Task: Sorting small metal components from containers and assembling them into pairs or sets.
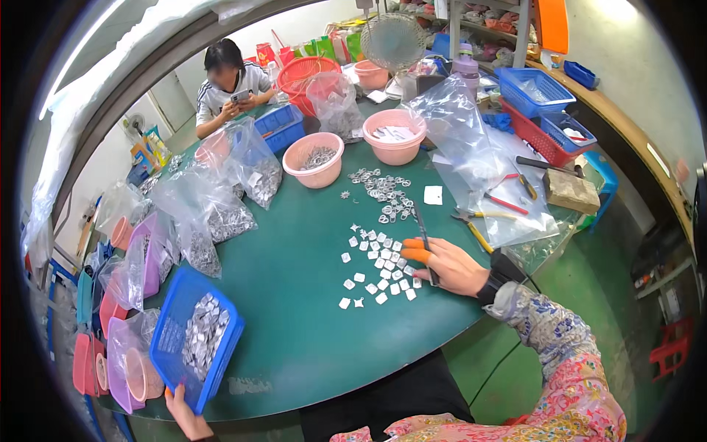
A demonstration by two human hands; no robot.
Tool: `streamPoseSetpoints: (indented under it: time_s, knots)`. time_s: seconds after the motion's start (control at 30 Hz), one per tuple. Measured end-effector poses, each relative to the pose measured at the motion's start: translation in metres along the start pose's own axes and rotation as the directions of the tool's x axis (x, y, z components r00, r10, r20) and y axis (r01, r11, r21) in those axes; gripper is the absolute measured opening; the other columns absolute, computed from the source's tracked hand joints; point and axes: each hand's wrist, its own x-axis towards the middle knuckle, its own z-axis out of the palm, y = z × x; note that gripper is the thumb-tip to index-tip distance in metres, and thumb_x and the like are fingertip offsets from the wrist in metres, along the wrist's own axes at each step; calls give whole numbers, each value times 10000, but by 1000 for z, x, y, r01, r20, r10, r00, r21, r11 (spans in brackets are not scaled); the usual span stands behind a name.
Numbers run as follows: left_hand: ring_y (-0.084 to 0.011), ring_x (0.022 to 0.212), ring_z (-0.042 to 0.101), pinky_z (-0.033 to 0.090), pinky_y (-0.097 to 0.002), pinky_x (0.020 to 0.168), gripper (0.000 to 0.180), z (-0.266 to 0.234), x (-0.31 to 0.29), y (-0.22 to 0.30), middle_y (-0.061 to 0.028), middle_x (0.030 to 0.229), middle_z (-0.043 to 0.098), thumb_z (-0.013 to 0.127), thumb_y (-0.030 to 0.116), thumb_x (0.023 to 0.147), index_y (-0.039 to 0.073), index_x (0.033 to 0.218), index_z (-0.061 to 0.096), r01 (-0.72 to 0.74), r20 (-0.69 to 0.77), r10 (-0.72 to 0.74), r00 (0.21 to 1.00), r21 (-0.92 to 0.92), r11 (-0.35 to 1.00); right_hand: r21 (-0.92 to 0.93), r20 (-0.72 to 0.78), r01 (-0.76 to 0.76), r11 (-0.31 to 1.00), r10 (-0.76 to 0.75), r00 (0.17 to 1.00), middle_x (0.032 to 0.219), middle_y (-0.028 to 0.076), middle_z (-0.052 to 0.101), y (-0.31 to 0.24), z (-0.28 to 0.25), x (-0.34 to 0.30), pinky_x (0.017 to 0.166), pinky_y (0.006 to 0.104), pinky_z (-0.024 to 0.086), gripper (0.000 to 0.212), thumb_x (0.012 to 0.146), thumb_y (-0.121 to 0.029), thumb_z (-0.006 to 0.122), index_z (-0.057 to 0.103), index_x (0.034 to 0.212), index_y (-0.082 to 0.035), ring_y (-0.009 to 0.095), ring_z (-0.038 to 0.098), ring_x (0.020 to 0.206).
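At the lower left, my left hand (188, 414) grips the near edge of a blue plastic basket (230, 350), which is tilted and holds many small silvery metal pieces (205, 331). My right hand (456, 267), with orange finger covers, is closed around a long, thin, dark strip-like tool (422, 225). It rests at the right side of a spread of small, pale, squarish metal pieces (384, 273) on the green table (294, 272). Just beyond these lies a cluster of ring-shaped metal parts (390, 193).
Pink bowls (314, 177) of parts stand at the back, with filled clear bags (228, 210) at the left. Pliers (475, 230) and a wooden block (571, 191) lie on plastic sheeting at the right. Across the table, another person (228, 92) holds a phone.
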Motion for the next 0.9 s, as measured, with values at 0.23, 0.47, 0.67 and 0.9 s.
streamPoseSetpoints:
  time_s: [0.23, 0.47, 0.67, 0.9]
  knots:
    - [-335, 1373, 443, 330, -440, 1153, 579, 99, -67, 47, -240, 1484, 442, 621, 119, 960, -116, 1438, 392, -512, -60, 625, 779, 515, 688, -51, 5, -80, 996, 80, 997, 1404, 205, 541, -9, -24, -1, 1056, 463, 459, 556, 887, -242, 746, 528, 1367, -66, 397, 536, 1271]
    - [-550, 1468, 162, 113, -800, 1072, 1046, 328, -162, 37, -258, 1599, 242, 843, 535, 714, 41, 1503, 365, -861, 914, 72, 399, 347, 372, 33, 26, -166, 986, 165, 986, 1413, 203, 540, -48, -29, -13, 1091, 457, 438, 633, 807, -188, 822, 530, 1349, -42, 403, 508, 1313]
    - [-460, 1499, 188, 76, -848, 1043, 730, 416, -171, 12, -96, 1603, 351, 654, 529, 903, 165, 1505, 461, -962, 977, 204, 57, -1, 275, 166, -279, -303, 939, 339, 898, 1348, 186, 612, -58, -66, -27, 964, 458, 499, 515, 773, -45, 787, 605, 1254, -21, 390, 618, 1132]
    - [-425, 1522, 156, 52, -817, 1091, 704, 432, -143, 18, -35, 1608, 366, 637, 503, 920, 206, 1527, 438, -932, 995, 96, -5, -40, 360, 375, -319, -452, 809, 571, 757, 1202, 192, 678, -80, -26, -62, 925, 428, 501, 473, 772, -1, 740, 622, 1230, 9, 344, 629, 1065]
